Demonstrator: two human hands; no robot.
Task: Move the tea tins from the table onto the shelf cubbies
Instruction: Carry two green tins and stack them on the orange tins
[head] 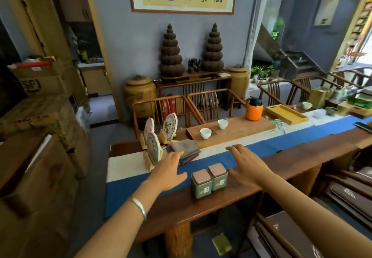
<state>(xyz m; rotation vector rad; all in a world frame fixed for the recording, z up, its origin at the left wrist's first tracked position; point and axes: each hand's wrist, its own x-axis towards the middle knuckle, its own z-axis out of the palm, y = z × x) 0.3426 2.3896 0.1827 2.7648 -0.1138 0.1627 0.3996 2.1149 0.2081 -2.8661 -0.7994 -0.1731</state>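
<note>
Two green square tea tins with brownish lids stand side by side near the table's front edge, the left tin [201, 183] and the right tin [217, 176] touching each other. My left hand [170, 170] hovers just left of them with fingers stretched out, holding nothing. My right hand [244, 162] is spread flat just right of the tins, thumb close to the right tin. Neither hand grips a tin. No shelf cubbies are in view.
A long wooden table [291, 157] carries a blue runner [124, 191], round tea cakes on stands [154, 150], folded cloths [188, 151], a wooden tea tray with two white cups [205, 133], an orange kettle [254, 109] and a yellow tray [285, 114]. Cardboard boxes [38, 157] are stacked at left, with chairs behind the table.
</note>
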